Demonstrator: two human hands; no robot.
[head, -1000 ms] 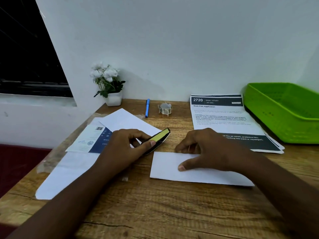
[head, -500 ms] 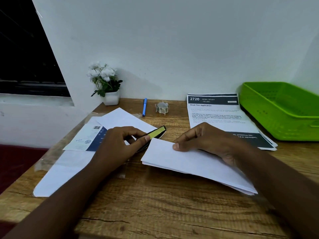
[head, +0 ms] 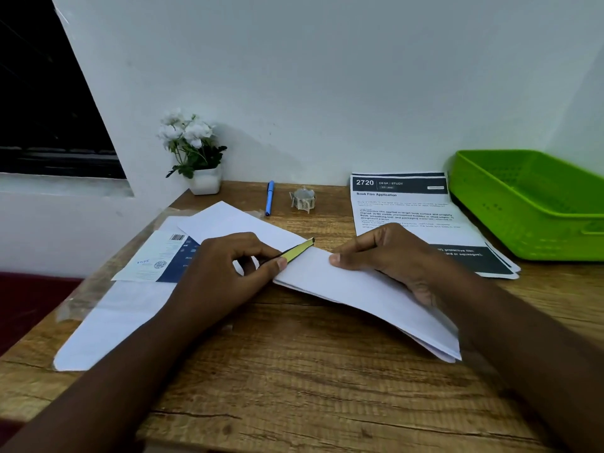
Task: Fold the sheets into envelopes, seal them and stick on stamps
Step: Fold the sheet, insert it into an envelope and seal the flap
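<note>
A folded white sheet point(head: 353, 289) lies slanted across the middle of the wooden desk point(head: 294, 387), its right half lifted off the wood. My right hand point(head: 389, 256) grips its upper edge, thumb on top and fingers underneath. My left hand point(head: 228, 266) pinches a thin flat tool with a yellow-green face and black edge point(head: 299, 250), whose tip rests at the sheet's upper left corner. More white sheets point(head: 130, 308) lie under my left forearm.
A blue-and-white printed card point(head: 157, 259) lies at the left. At the back stand a white flower pot point(head: 204, 181), a blue pen point(head: 269, 197) and a small tape roll point(head: 303, 200). Printed instruction pages point(head: 405, 210) and a green plastic basket point(head: 536, 204) are at the right.
The folded sheet lay flat under my right hand; now my right hand holds it by its edge with its right side raised. The yellow tool's tip now meets the sheet's corner.
</note>
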